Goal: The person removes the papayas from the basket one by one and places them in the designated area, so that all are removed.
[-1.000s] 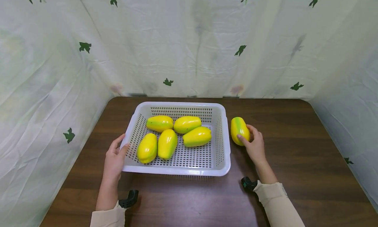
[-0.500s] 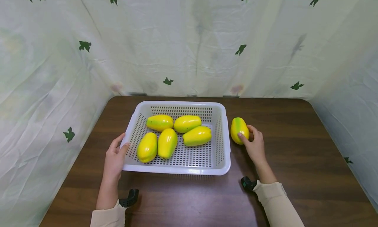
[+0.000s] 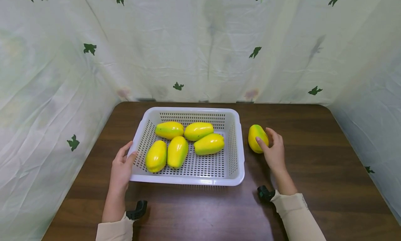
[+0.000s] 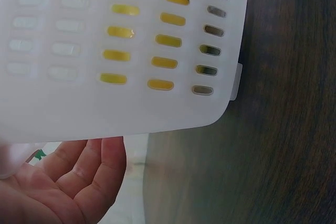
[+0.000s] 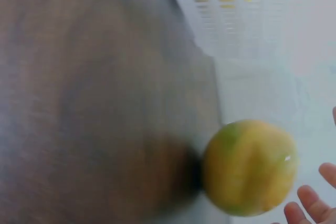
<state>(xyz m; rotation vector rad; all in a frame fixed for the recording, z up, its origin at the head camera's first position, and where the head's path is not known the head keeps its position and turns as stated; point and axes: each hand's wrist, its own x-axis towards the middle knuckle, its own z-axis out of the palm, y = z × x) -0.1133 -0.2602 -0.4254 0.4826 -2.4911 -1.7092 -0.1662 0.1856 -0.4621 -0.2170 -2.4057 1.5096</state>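
A white perforated basket (image 3: 188, 181) sits on the dark wooden table (image 3: 313, 157) and holds several yellow-green fruits (image 3: 177, 151). One more fruit (image 3: 256, 136) lies on the table just right of the basket. My right hand (image 3: 273, 150) cups it loosely, thumb against its front. In the right wrist view the fruit (image 5: 249, 167) is blurred and the fingertips (image 5: 310, 200) stand spread, a little off it. My left hand (image 3: 123, 164) rests with straight fingers against the basket's front-left corner. The left wrist view shows its palm (image 4: 68, 182) beside the basket wall (image 4: 131, 40).
A pale cloth with green leaf prints (image 3: 200, 53) hangs close around the table at the back, left and right. Black wrist mounts (image 3: 138, 209) (image 3: 264, 194) show at my sleeves. Bare table (image 3: 313, 129) stretches right of the loose fruit.
The loose fruit has shifted slightly right, away from the basket, and tilted. My right hand moved with it and its fingers have opened. The left hand and basket have stayed put.
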